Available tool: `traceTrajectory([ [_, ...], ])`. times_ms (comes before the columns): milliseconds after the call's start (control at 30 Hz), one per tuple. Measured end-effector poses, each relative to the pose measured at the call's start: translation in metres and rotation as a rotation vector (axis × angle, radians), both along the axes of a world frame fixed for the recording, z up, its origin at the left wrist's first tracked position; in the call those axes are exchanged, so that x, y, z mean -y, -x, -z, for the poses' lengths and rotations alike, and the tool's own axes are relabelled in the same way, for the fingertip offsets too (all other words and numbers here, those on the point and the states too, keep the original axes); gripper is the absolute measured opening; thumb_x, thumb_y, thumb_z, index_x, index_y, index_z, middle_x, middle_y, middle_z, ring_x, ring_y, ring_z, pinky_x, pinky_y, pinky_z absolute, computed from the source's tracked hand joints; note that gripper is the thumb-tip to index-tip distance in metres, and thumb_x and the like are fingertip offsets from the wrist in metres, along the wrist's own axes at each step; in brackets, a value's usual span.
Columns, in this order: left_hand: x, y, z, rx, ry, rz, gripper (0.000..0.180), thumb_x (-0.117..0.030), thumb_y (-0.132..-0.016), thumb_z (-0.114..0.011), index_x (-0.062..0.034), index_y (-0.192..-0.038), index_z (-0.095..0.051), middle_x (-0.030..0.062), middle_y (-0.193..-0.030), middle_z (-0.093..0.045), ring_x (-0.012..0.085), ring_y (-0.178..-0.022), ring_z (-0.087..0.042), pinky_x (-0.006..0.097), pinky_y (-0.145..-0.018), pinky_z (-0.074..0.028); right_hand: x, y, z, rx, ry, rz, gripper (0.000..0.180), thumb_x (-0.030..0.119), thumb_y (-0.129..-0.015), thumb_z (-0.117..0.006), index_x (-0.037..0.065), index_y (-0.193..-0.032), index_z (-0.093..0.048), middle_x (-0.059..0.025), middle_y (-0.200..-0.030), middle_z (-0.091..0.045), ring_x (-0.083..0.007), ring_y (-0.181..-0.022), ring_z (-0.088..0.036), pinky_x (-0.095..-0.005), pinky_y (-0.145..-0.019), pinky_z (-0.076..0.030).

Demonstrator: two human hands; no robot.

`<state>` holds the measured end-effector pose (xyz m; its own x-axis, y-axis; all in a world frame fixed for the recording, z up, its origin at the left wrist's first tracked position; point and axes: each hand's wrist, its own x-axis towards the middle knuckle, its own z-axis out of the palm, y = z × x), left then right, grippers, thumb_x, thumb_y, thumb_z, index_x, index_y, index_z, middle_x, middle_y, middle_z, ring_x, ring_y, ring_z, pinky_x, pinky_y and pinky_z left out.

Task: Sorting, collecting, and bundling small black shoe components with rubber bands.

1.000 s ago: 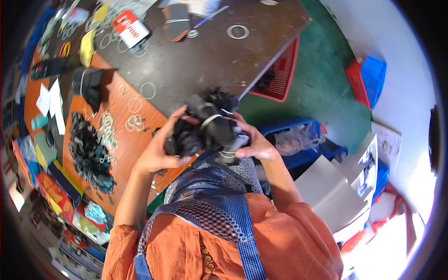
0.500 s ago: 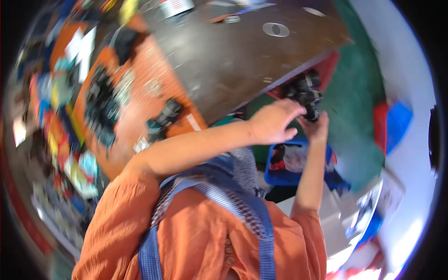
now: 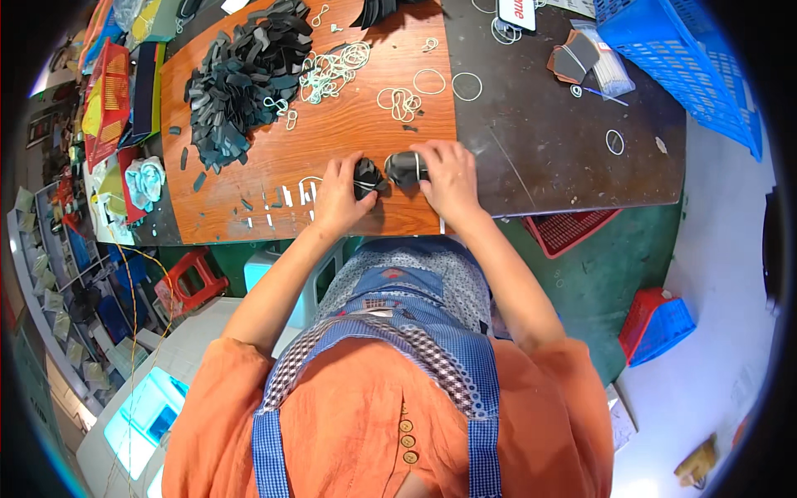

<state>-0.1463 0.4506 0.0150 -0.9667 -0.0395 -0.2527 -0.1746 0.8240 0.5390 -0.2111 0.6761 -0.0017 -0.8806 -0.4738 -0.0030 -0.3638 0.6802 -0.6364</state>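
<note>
On the orange wood-grain board, my left hand (image 3: 340, 199) is closed around a bundle of black pieces (image 3: 368, 176) tied with a pale rubber band. Just to its right, my right hand (image 3: 452, 181) grips another dark bundle (image 3: 403, 168), also with a pale band around it. The two bundles lie nearly end to end with a small gap. Beyond my hands are loose pale rubber bands (image 3: 332, 73) and a big heap of flat black pieces (image 3: 249, 79). White slips (image 3: 288, 197) and dark scraps lie beside my left hand.
A dark tabletop (image 3: 531, 158) continues to the right, with a blue basket (image 3: 685, 62) at its far corner. A red basket (image 3: 573, 230) sits below the table edge. On the left stand a red basket (image 3: 108, 104) and a red stool (image 3: 193, 282).
My view has turned from the red basket of black bundles at the right to the board. Both hands have moved left from that basket onto the board, each now gripping a bundle.
</note>
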Motion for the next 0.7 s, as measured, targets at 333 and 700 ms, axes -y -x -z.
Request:
traceTrajectory([
  [333,-0.052,-0.026,-0.007,0.383,-0.975,0.042,0.063,-0.027,-0.107,-0.042,0.0024,-0.158,-0.02,0.0224,-0.156,-0.036,0.0303,-0.148,-0.029,0.039,-0.121,-0.025,-0.004,-0.092,-0.061,1.187,1.338,0.859,0.065,0.013,-0.081,-0.075,0.01,-0.14,-0.048,-0.009,-0.13,-0.057,-0.0209,-0.12,-0.057,-0.0409,-0.098,-0.052],
  [700,-0.008,-0.088,-0.026,0.429,-0.834,-0.06,0.049,-0.026,-0.091,-0.068,-0.0046,-0.134,-0.056,0.0123,-0.111,-0.071,0.0238,-0.1,-0.07,0.035,-0.089,-0.055,-0.279,-0.107,0.05,0.866,1.032,1.332,0.063,0.039,-0.091,-0.068,0.018,-0.145,-0.044,-0.0103,-0.144,-0.045,-0.0343,-0.118,-0.057,-0.0566,-0.096,-0.053],
])
